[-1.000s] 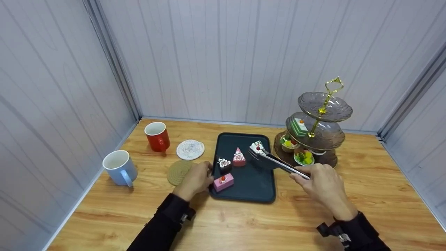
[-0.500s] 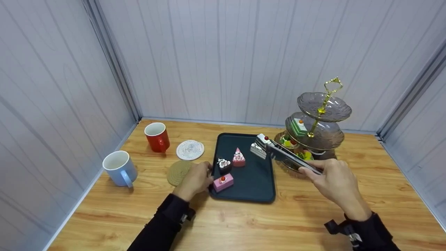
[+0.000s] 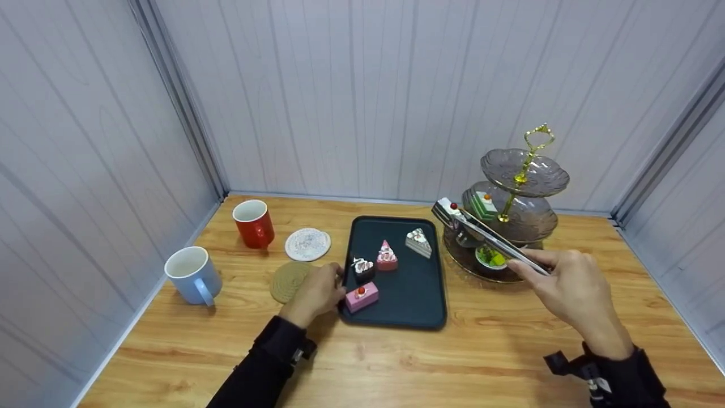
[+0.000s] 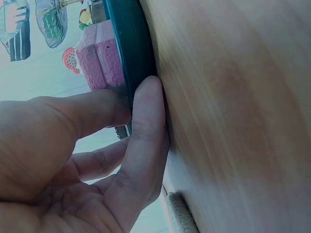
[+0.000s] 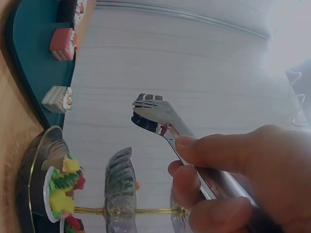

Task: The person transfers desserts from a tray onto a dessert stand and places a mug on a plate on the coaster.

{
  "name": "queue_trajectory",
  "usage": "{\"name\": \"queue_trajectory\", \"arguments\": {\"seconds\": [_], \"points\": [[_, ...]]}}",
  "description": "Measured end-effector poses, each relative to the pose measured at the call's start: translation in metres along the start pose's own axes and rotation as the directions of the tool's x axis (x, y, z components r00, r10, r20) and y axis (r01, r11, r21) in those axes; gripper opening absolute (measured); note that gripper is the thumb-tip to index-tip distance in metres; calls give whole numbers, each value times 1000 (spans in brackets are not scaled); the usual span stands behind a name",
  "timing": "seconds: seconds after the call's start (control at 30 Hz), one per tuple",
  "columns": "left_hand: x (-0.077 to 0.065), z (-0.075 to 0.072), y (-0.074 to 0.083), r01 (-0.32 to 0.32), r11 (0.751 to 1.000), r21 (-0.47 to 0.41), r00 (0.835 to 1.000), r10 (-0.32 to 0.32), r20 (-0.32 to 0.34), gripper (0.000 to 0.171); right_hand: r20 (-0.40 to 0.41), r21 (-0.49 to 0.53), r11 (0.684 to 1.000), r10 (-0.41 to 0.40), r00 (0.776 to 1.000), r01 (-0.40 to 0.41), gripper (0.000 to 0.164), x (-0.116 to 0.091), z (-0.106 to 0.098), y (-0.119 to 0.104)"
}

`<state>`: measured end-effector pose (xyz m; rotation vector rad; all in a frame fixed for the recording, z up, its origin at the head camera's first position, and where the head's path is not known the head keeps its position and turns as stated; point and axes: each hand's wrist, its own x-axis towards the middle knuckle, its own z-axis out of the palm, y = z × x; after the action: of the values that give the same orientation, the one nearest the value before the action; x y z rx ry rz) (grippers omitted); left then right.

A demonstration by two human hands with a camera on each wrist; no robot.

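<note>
My right hand point(image 3: 575, 294) holds metal serving tongs point(image 3: 498, 241), seen close in the right wrist view. A black-and-white cake slice point(image 3: 444, 207) with a red cherry is pinched in the tongs' tips, in the air between the tray and the tiered stand. With thumb and fingers, my left hand point(image 4: 141, 141) pinches the left rim of the dark green tray point(image 3: 410, 300). On that tray lie a pink rectangular cake point(image 3: 361, 297), a chocolate cake point(image 3: 363, 269), a pink wedge point(image 3: 387, 256) and a grey-white striped wedge point(image 3: 419, 243).
At the right, the smoky tiered stand point(image 3: 527, 221) with a gold handle bears a green layered cake point(image 3: 483, 205) and a fruit-topped tart point(image 3: 490, 258). Left of the tray are a white coaster point(image 3: 307, 244), a woven coaster point(image 3: 288, 281), a red mug point(image 3: 253, 224) and a blue mug point(image 3: 193, 276).
The tongs have lifted the cherry-topped slice off the tray area and carried it up and right towards the stand. The striped wedge now shows fully. My left hand stays at the tray rim.
</note>
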<state>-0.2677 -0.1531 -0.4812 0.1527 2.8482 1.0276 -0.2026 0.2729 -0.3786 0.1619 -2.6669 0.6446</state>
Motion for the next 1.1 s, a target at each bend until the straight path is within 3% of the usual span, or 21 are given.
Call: {"name": "queue_trajectory", "arguments": {"seconds": [0.3,0.57,0.83,1.1], "points": [[-3,0,-1,-67,998,7,997,68,-33,29,-9,22,998,59,998,-58,51,0,-22,10],[-1,0,-1,-47,999,5,999,47,-23,28,16,-16,996,87,996,-87,52,-1,-36,22],[0,0,-1,-3,1000,-16,1000,3,0,30,45,-75,990,123,991,-120,64,0,-46,33],[-1,0,0,-13,1000,-10,1000,13,-3,32,36,-120,985,133,991,-127,62,0,-54,43]]}}
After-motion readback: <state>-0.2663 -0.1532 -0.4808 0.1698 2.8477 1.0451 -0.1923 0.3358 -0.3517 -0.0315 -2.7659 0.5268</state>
